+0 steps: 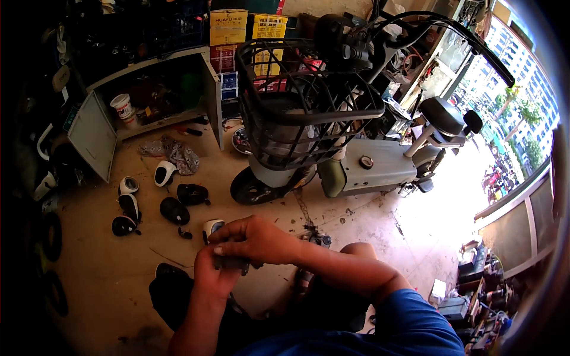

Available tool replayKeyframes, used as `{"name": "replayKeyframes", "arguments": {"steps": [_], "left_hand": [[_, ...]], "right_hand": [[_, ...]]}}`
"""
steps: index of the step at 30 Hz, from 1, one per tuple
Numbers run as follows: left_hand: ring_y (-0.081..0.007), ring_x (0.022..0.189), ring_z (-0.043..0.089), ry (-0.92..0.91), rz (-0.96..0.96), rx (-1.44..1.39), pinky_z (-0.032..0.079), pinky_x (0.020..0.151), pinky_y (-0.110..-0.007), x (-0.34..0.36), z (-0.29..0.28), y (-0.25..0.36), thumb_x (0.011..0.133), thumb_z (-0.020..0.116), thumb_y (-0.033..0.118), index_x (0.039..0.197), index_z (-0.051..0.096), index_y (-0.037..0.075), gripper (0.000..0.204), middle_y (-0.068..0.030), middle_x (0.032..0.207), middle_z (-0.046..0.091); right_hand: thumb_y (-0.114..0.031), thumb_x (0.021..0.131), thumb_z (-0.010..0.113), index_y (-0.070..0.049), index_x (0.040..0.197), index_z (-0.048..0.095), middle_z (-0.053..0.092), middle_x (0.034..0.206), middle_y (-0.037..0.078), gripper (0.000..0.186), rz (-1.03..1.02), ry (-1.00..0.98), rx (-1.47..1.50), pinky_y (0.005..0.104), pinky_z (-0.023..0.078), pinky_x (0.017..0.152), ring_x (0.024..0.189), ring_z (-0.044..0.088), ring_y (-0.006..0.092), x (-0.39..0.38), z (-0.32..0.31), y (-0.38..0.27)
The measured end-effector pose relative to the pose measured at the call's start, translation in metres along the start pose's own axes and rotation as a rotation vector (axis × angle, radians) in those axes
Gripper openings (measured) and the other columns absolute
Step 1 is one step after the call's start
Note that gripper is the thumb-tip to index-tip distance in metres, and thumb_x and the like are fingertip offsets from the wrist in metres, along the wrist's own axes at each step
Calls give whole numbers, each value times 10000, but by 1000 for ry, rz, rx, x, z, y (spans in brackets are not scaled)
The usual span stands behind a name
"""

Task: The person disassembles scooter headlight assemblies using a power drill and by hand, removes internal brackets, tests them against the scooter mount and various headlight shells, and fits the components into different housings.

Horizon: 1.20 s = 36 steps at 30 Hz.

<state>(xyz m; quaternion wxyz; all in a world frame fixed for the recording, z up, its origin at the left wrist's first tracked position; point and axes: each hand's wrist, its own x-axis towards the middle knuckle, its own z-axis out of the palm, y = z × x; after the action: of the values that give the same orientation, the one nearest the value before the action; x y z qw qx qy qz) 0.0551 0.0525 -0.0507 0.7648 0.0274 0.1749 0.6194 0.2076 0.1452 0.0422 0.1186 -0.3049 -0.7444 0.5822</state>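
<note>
My two hands meet low in the middle of the view, above my knees. My left hand (211, 270) is closed around a small dark part (233, 263), whose exact kind I cannot make out. From above, my right hand (258, 238) reaches across with bent fingers closed on the same part and hides much of it. Just beyond the fingers shows a white-and-black rounded housing (212, 225); I cannot tell whether it touches them. More such housings lie on the floor to the left, among them a white one (165, 173) and a black one (174, 210).
An electric scooter (374, 168) with a black wire basket (309, 115) stands ahead. At the far left, a metal cabinet (92, 133) has its door open, with a white tub (122, 106) inside. Boxes (228, 26) are stacked behind. Tools and parts (472, 302) crowd the right side.
</note>
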Motion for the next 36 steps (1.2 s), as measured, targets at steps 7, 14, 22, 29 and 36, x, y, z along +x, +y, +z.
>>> {"name": "replayKeyframes", "arguments": {"steps": [7,14,22,29,36], "left_hand": [[-206,901,629,597,196,292,497,781,-329,10,-50,14,994,546,119,1412,568,8,433,-112,1143,679],[-130,652,521,836,255,338,428,591,-273,79,-45,21,933,641,91,1362,558,-46,458,-91,955,651],[-152,717,510,1007,281,187,421,581,-341,70,-125,63,934,476,34,1597,413,72,667,-68,1084,674],[-101,483,409,894,248,557,331,444,-295,52,93,141,1033,605,264,1320,657,69,352,-41,959,702],[-54,544,351,681,111,1083,284,484,-268,104,350,173,1011,702,451,1288,685,95,451,-17,1005,728]], "right_hand": [[-87,1004,723,34,1345,645,747,1052,58,370,311,-91,658,267,621,820,911,719,121,17,-29,68],[-186,988,762,29,1165,687,728,1004,73,289,326,-181,404,304,565,876,974,695,147,56,-46,122],[-210,968,677,-78,1120,656,682,1001,73,203,113,98,156,374,530,840,938,657,226,20,-33,23],[-241,966,658,-47,1083,649,702,952,132,226,0,-48,187,386,553,840,936,688,361,-86,-120,-122],[-220,999,744,-26,1146,658,734,860,44,258,545,802,1107,252,560,633,671,694,125,-99,-249,-280]]}}
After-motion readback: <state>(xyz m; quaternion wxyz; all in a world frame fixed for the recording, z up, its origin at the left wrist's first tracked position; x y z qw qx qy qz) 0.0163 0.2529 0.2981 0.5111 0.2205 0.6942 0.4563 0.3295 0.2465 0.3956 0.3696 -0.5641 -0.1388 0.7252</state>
